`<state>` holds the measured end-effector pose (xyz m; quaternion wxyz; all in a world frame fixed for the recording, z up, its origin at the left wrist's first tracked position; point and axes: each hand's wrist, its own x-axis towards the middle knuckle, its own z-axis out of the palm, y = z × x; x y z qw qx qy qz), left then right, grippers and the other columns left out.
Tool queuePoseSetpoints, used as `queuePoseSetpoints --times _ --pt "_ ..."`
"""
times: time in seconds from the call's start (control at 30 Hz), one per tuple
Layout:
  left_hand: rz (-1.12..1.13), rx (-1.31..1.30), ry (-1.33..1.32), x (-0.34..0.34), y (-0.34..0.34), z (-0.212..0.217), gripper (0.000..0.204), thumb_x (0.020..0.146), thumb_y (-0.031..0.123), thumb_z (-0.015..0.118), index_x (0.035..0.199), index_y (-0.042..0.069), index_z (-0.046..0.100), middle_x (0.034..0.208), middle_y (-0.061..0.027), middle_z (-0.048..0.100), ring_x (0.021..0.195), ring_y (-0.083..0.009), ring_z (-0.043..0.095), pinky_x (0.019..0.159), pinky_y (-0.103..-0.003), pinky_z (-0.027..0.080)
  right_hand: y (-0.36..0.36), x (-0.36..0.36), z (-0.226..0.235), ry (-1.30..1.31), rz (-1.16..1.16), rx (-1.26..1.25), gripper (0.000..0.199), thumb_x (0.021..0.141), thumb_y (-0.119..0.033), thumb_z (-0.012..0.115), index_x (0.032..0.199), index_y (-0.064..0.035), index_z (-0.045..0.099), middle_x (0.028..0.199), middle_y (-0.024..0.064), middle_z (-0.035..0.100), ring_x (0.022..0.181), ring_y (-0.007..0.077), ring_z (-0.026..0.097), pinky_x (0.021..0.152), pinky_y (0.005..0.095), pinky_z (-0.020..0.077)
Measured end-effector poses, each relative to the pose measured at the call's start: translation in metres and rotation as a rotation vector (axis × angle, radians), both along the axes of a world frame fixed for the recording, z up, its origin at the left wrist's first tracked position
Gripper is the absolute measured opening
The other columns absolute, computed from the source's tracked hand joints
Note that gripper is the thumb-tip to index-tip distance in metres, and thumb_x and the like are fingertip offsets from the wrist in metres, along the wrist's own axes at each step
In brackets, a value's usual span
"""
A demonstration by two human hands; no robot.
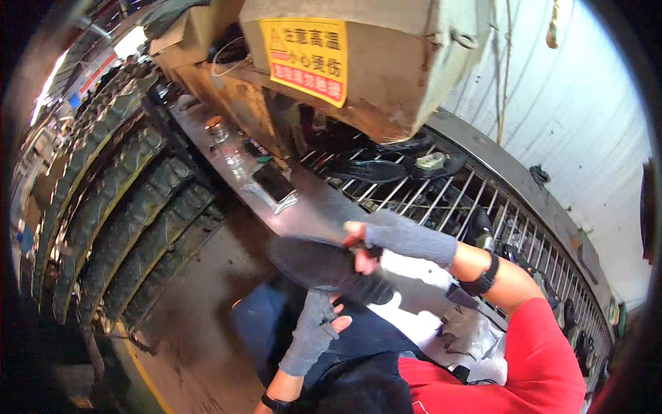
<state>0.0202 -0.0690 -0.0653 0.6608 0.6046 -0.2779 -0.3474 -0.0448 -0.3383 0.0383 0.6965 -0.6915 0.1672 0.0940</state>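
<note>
A black shoe (314,263) is held over my lap, its rounded end pointing left. My left hand (314,330), in a grey fingerless glove, grips it from the near side, with the thumb and a fingertip showing; the other fingers are hidden. On the shoe's right side, the curled fingers of my right hand (369,241), gloved the same way, close on its upper edge. Those fingers are slightly blurred by motion. Below the right wrist lies something white (417,269), perhaps cloth or paper.
A conveyor of metal rods (469,196) carrying black shoes (369,170) runs along the right, under a metal hood (386,62) with a yellow warning label. A phone (274,181) and a bottle (217,130) stand on the ledge. Tiered racks (131,200) fill the left; crumpled clear plastic (472,334) lies beside me.
</note>
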Motion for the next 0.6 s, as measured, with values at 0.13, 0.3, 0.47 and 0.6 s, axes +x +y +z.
queuePoseSetpoints --times 0.13,0.3,0.47,0.6 --pt "-0.019 0.019 0.351 0.007 -0.015 0.022 0.041 0.105 0.022 0.059 0.132 -0.009 0.059 0.121 -0.0221 0.073 0.105 -0.0303 0.074 0.093 -0.043 0.062 -0.049 0.031 -0.059 -0.481 0.101 -0.898 0.051 0.088 -0.037 0.074 0.124 -0.0015 0.067 0.11 0.0197 0.07 0.107 0.0344 0.068 0.094 0.0433 0.0544" --pt "0.15 0.26 0.652 0.008 0.06 -0.037 0.043 0.107 0.037 0.062 0.123 -0.003 0.069 0.107 -0.0078 0.076 0.091 -0.0153 0.071 0.082 -0.03 0.058 -0.211 0.038 -0.116 -0.162 -0.158 -1.572 0.095 0.064 -0.025 0.089 0.149 -0.0071 0.051 0.15 0.0218 0.051 0.14 0.0415 0.047 0.118 0.0478 0.0404" --pt "0.224 0.5 0.506 -0.007 0.076 -0.072 0.039 0.106 0.038 0.063 0.118 0.002 0.073 0.099 0.0011 0.071 0.084 -0.0083 0.063 0.08 -0.026 0.052 -0.271 -0.025 -0.155 0.396 -0.025 -1.872 0.081 0.065 -0.023 0.086 0.142 -0.0128 0.06 0.138 0.0152 0.056 0.132 0.0357 0.051 0.105 0.0482 0.0467" --pt "0.179 0.505 0.529 -0.004 0.078 -0.071 0.041 0.104 0.039 0.066 0.12 0.002 0.073 0.095 0.0012 0.068 0.083 -0.0085 0.06 0.081 -0.027 0.051 -0.227 -0.036 -0.127 0.517 0.066 -1.735 0.06 0.071 -0.018 0.083 0.13 -0.0195 0.072 0.139 0.0142 0.056 0.139 0.0382 0.047 0.11 0.0497 0.0447"
